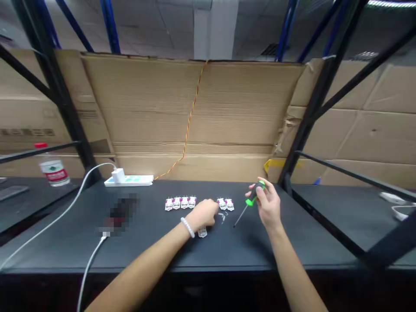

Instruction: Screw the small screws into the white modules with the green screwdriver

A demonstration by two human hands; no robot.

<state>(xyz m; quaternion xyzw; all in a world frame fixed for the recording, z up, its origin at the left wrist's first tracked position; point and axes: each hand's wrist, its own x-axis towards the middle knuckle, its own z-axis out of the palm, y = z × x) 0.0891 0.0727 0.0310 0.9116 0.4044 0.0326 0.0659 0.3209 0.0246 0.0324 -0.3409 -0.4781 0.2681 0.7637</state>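
A green-and-black screwdriver (pixel 249 202) was clamped in the right hand (pixel 269 203), right of centre, its long axis slanted, its tip pointed toward the lower left. At centre, the left hand (pixel 204 214) was curled beside a white plastic piece (pixel 202 233); its grip could not be told. Purple-and-white pieces (pixel 177 203) were lined up farther left.

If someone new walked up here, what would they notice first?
Probably the green-and-black screwdriver, held tip-down in the right hand over the table. Next, the small white-and-purple parts lined up near the table's middle, with the left hand beside them. Behind, an orange cord runs down the cardboard.
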